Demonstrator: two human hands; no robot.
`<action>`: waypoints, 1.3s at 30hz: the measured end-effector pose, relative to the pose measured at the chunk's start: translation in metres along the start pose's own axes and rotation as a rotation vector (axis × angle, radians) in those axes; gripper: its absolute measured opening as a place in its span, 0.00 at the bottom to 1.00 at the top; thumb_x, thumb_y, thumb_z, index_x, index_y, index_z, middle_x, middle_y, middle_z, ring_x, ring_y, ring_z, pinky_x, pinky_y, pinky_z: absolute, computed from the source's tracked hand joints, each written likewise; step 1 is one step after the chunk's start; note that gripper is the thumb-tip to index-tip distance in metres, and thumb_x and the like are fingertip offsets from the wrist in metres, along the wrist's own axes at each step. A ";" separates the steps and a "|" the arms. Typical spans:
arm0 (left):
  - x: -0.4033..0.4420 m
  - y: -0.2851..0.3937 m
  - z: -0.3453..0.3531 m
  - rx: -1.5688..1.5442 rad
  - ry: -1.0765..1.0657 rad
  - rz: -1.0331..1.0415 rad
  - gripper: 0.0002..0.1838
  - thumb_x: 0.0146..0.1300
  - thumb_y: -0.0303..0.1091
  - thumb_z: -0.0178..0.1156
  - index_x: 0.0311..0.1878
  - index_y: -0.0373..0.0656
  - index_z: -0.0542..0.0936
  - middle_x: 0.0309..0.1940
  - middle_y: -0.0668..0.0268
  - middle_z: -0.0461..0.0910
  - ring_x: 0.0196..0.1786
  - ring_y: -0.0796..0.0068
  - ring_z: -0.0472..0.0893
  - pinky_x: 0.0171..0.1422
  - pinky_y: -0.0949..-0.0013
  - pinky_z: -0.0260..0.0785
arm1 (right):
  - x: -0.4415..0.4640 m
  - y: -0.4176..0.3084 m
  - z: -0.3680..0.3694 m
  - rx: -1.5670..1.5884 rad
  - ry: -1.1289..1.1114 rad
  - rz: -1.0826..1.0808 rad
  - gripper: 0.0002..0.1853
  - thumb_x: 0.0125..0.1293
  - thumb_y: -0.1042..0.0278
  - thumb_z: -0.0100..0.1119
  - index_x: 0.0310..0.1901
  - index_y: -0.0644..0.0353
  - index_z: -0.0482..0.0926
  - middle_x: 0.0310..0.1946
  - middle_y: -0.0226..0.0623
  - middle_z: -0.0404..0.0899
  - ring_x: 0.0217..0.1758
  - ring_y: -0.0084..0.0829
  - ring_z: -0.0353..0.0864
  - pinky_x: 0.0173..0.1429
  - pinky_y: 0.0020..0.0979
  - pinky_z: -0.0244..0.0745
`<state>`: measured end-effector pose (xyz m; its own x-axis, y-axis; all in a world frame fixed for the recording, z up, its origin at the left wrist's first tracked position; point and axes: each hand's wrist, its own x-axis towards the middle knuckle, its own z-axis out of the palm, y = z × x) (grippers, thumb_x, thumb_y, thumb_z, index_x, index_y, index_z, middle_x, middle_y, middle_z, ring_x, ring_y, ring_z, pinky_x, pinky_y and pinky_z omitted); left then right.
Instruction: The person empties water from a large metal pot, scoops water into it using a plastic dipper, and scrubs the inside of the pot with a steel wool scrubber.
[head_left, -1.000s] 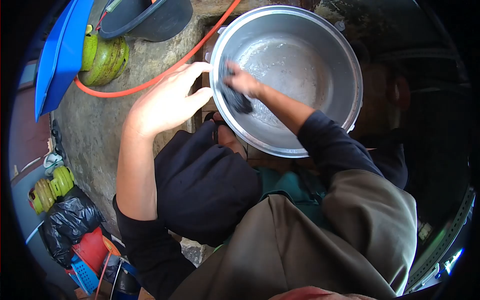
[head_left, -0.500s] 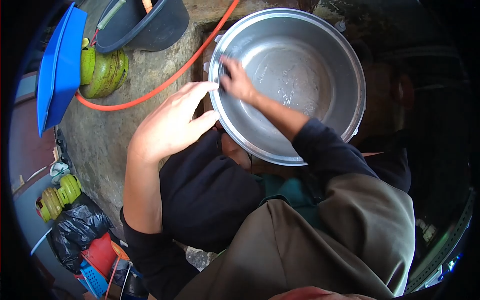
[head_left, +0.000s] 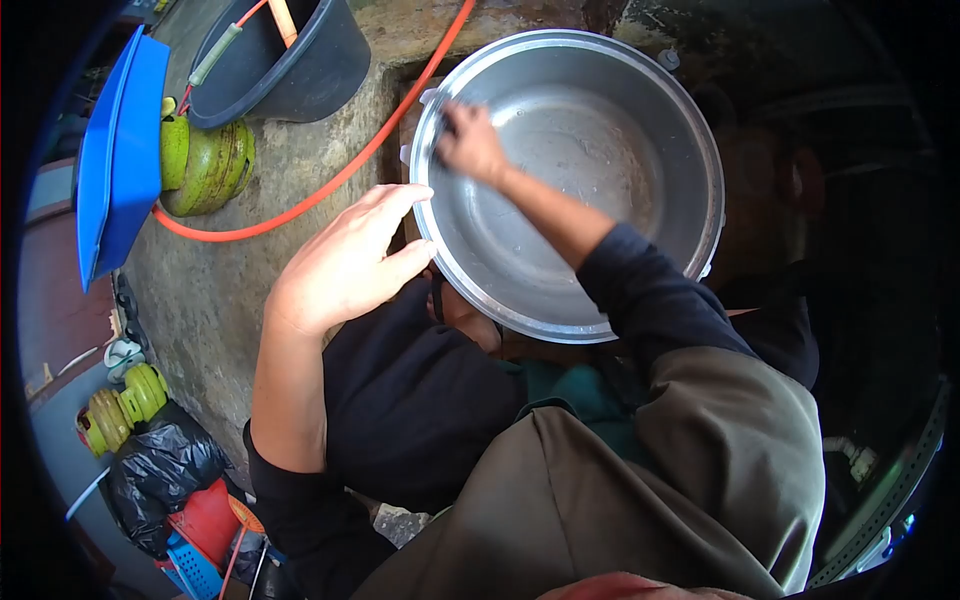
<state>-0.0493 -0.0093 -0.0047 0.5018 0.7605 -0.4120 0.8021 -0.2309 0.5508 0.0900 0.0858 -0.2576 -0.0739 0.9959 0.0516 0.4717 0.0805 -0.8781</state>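
A wide, deep aluminium pot (head_left: 640, 180) stands in front of me, its inside wet and shiny with a few brownish marks. My left hand (head_left: 345, 265) holds the pot's near-left rim, thumb and fingertips set apart along the edge. Inside the pot, my right hand (head_left: 473, 145) presses against the left wall just below the rim. Its fingers are curled round a small dark pad, blurred by motion, so its exact kind is unclear. Small lugs stick out from the pot's outer side.
An orange hose (head_left: 330, 190) curves across the concrete floor (head_left: 200, 300) left of the pot. Beyond it are a green gas cylinder (head_left: 215, 165), a blue plastic tub (head_left: 120, 160) and a black bucket (head_left: 300, 80). A black plastic bag (head_left: 160, 470) and another gas cylinder (head_left: 125, 405) lie lower left.
My right hand has moved a little up and away along the pot's inner left wall. My left hand stays at the rim. The view has shifted slightly, so the surroundings appear lower.
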 end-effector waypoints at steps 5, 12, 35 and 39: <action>0.008 0.013 -0.003 -0.026 -0.053 -0.009 0.26 0.60 0.38 0.57 0.60 0.41 0.68 0.57 0.53 0.69 0.59 0.55 0.71 0.64 0.61 0.62 | -0.042 -0.016 0.005 -0.020 -0.239 -0.043 0.31 0.53 0.67 0.54 0.62 0.54 0.66 0.54 0.58 0.65 0.57 0.59 0.66 0.65 0.49 0.62; 0.000 0.011 0.001 -0.033 -0.037 0.023 0.26 0.60 0.39 0.57 0.60 0.39 0.68 0.58 0.52 0.69 0.61 0.54 0.70 0.66 0.60 0.61 | 0.079 0.037 -0.093 0.036 0.386 0.429 0.38 0.56 0.65 0.55 0.69 0.52 0.53 0.57 0.61 0.60 0.60 0.58 0.65 0.65 0.48 0.62; 0.046 -0.036 0.042 0.079 0.048 -0.439 0.36 0.58 0.43 0.60 0.65 0.32 0.60 0.64 0.44 0.63 0.67 0.55 0.65 0.70 0.61 0.58 | 0.077 0.059 -0.141 -0.296 0.422 0.332 0.29 0.57 0.66 0.51 0.63 0.51 0.66 0.61 0.55 0.56 0.61 0.60 0.59 0.65 0.46 0.62; 0.076 -0.078 0.070 0.182 -0.082 -0.529 0.41 0.59 0.41 0.59 0.67 0.29 0.51 0.52 0.41 0.73 0.55 0.48 0.76 0.61 0.56 0.67 | 0.078 0.033 -0.096 -0.494 0.209 0.181 0.26 0.55 0.69 0.54 0.59 0.55 0.69 0.66 0.50 0.52 0.64 0.64 0.56 0.66 0.49 0.63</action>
<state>-0.0515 0.0241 -0.1297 0.0337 0.7528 -0.6574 0.9904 0.0630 0.1228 0.1844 0.1699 -0.2370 0.1978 0.9785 0.0579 0.8194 -0.1327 -0.5576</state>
